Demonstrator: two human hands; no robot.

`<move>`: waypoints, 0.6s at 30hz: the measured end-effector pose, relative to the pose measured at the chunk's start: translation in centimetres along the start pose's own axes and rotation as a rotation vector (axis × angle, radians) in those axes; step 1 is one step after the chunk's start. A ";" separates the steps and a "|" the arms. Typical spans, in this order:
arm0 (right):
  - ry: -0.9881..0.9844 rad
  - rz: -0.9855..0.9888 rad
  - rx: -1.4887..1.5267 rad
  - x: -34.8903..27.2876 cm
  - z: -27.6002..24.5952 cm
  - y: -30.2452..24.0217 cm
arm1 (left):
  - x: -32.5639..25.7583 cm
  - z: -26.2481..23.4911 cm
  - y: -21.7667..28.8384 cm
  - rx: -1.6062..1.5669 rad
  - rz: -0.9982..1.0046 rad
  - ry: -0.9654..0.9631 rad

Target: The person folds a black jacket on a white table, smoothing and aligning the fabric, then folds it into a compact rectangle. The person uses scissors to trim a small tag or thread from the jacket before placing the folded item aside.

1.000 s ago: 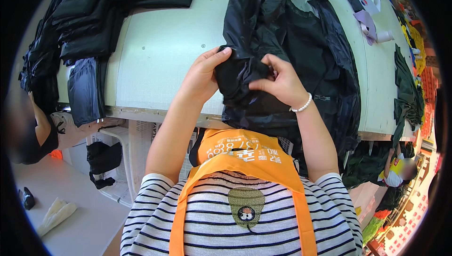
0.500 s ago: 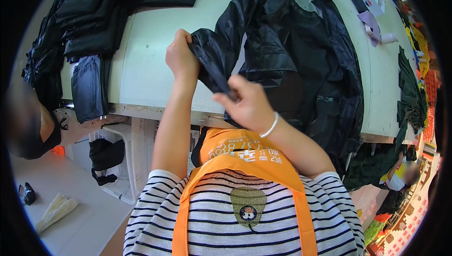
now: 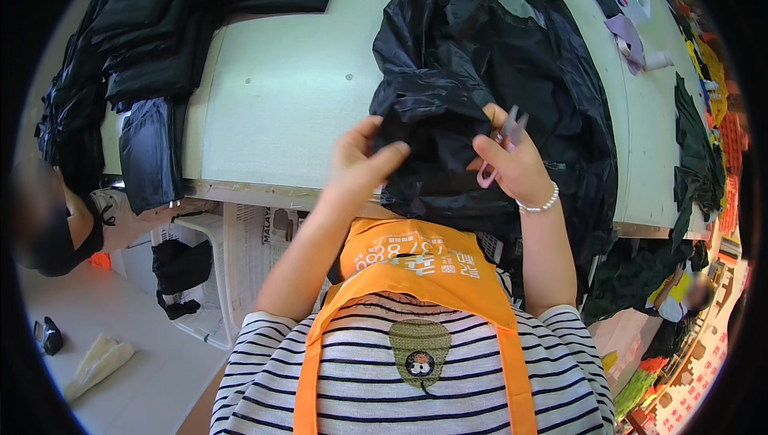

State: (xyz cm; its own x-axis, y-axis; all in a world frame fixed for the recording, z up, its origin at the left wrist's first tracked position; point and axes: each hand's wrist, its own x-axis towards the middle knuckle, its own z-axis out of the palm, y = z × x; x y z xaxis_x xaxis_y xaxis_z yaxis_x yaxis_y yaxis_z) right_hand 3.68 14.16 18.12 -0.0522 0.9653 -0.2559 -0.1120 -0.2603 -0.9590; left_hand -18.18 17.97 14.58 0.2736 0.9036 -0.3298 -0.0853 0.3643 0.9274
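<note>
A shiny black jacket (image 3: 552,107) lies spread over the table's near edge, its collar end away from me. My left hand (image 3: 362,159) grips a bunched part of it at the left, thumb on top and the fingertips partly hidden behind the cloth. At the right side of the same opened-out fold, my right hand (image 3: 518,164) pinches the fabric. Small thread snips (image 3: 486,174) with a pink finger loop also sit in my right hand, the blades pointing up and away. Dark cloth fills the gap between the two hands.
Folded black garments (image 3: 152,43) are stacked at the far left of the pale table (image 3: 280,123). A lilac cloth (image 3: 626,41) and a white spool (image 3: 658,61) lie at the far right, near dark green cloth (image 3: 694,163). One person (image 3: 76,219) is at the left, another (image 3: 676,297) at the right.
Both hands have shifted right, and the stretched sleeve-like piece is now gathered and held open between them. The pink snips now show in my right hand.
</note>
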 end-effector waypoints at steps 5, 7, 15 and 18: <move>0.049 -0.152 -0.001 -1.0 -1.2 0.9 | 0.1 -2.1 3.0 0.003 0.218 0.139; 0.250 -0.218 -0.095 -0.8 -0.2 0.3 | 0.4 -3.1 2.3 0.239 0.537 0.318; 0.569 -0.591 -0.363 -0.7 0.7 0.6 | -1.2 -0.3 3.0 0.278 0.601 0.254; 0.525 -0.227 0.059 -1.1 2.4 -1.1 | -1.4 0.3 1.7 -0.173 0.215 0.022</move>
